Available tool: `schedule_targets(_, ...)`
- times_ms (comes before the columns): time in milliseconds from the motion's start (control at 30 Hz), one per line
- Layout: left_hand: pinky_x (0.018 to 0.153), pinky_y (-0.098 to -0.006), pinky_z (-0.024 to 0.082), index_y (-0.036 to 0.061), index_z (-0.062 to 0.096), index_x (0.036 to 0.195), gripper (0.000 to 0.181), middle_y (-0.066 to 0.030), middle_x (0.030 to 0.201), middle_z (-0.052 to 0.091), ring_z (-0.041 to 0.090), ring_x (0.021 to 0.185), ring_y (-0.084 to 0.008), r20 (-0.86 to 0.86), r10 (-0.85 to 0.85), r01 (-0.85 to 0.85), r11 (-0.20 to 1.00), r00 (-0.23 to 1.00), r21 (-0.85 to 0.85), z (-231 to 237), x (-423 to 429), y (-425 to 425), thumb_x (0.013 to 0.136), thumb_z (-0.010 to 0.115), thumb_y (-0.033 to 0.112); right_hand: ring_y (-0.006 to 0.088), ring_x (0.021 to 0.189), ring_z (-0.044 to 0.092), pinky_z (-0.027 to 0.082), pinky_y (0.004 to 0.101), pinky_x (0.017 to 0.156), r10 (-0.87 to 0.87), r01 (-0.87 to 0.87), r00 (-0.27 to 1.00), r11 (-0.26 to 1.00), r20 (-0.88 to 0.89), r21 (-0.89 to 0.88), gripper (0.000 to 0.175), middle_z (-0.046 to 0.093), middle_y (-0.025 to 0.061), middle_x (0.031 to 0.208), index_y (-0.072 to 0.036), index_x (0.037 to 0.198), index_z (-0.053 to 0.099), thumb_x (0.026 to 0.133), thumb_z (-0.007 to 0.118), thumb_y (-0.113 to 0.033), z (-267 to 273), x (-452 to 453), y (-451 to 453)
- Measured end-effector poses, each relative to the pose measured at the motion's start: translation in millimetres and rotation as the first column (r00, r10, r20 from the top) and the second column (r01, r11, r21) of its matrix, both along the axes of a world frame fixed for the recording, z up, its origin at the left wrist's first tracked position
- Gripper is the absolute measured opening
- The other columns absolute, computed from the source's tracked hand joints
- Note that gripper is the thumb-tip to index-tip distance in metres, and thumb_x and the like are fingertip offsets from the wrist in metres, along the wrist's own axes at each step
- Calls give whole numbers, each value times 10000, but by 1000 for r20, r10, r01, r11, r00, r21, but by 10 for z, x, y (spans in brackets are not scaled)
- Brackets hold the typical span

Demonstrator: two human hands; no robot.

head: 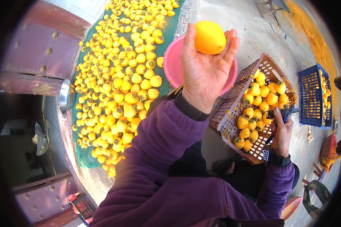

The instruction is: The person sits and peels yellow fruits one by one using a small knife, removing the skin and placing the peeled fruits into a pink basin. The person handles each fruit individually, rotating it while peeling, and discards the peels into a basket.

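Note:
My left hand [206,66] is raised palm up over a pink plastic basin [173,63], its fingers around a smooth yellow-orange persimmon [210,37]. My right hand [282,130] is at the right, over the edge of a brownish plastic crate [234,99], gripping a tool with a blue part [288,114] and a dark body; its exact kind cannot be told. Inside the crate lie many persimmons [254,89] with their calyxes on. To the left, a great many more persimmons [130,98] cover a green cloth [86,159] on the ground.
A blue plastic crate [310,99] holding persimmons stands at the right, near a red basket [327,149] with orange peelings. More orange material [309,31] lies along the upper right. A metal bowl [65,95] is beside the cloth's left edge. A wooden stool [270,8] stands at the top right.

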State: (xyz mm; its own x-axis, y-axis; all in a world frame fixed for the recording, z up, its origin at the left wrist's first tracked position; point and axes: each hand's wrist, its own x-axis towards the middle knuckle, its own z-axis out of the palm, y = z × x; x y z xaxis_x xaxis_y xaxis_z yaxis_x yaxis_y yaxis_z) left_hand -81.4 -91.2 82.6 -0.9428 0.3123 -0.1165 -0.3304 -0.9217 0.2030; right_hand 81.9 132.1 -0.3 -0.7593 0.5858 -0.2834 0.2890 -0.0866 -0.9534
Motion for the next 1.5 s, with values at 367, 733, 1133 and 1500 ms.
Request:
schedule_targets(367, 896, -350, 554, 62, 533, 1156, 463, -117, 1118, 578, 615, 1024, -248, -13, -288, 259, 880, 958, -398, -302, 313, 346, 859, 744, 346, 22, 476, 398, 287, 171, 435, -62, -20, 914, 980, -402, -197, 198, 631, 38, 726, -45, 1039, 644, 940, 682, -213, 453, 12, -154)
schedule_targets(733, 832, -324, 593, 49, 521, 1156, 478, -88, 1067, 565, 638, 941, -201, 62, -492, 456, 743, 868, -491, -382, 644, 608, 874, 693, 395, 27, 464, 372, 268, 170, 432, -41, -34, 924, 982, -380, -188, 184, 618, 53, 749, -67, 1070, 611, 961, 644, -212, 463, 60, -181)
schedule_targets(1133, 496, -234, 490, 97, 565, 1088, 465, -55, 919, 622, 567, 582, -136, 181, -647, 619, 553, 740, -557, -509, 708, 631, 881, 630, 508, 8, 499, 432, 303, 165, 464, 68, -105, 945, 989, -321, -101, 195, 655, 7, 728, -31, 1010, 682, 921, 708, -202, 390, 89, -310)
schedule_targets(1500, 461, -232, 401, 108, 500, 1040, 432, -126, 868, 602, 514, 561, -130, 146, -595, 571, 630, 791, -527, -393, 697, 595, 865, 652, 474, 17, 473, 372, 249, 185, 442, -301, 244, 901, 947, -312, -208, 170, 644, 15, 705, -66, 911, 670, 949, 668, -232, 472, -83, 91)
